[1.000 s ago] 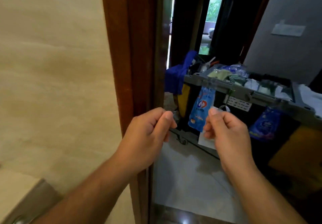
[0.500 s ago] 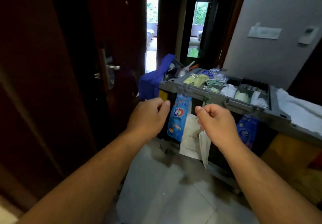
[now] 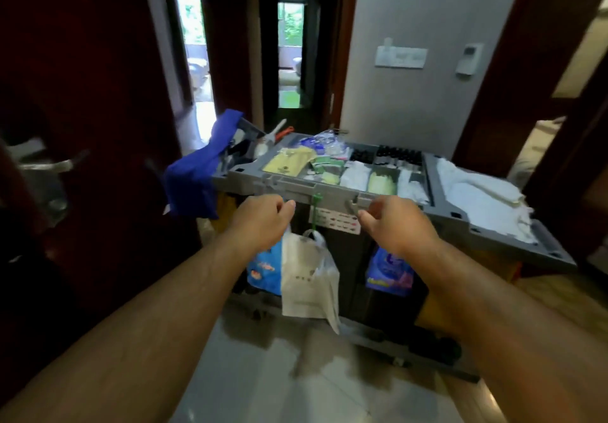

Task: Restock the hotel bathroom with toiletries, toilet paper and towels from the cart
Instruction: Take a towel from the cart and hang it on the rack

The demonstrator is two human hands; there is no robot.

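Pale floor tiles (image 3: 263, 373) run under your arms. Your left hand (image 3: 263, 222) curls its fingers on the top of the white bag (image 3: 309, 278), which hung from your right hand half a second ago; its print is too blurred to read. Your right hand (image 3: 394, 225) is curled, with nothing visible in it. Behind, blue pouches (image 3: 265, 268) hang on the cart (image 3: 332, 192), their lettering unreadable. Toiletries (image 3: 353, 176) and towels (image 3: 477, 195) lie on top.
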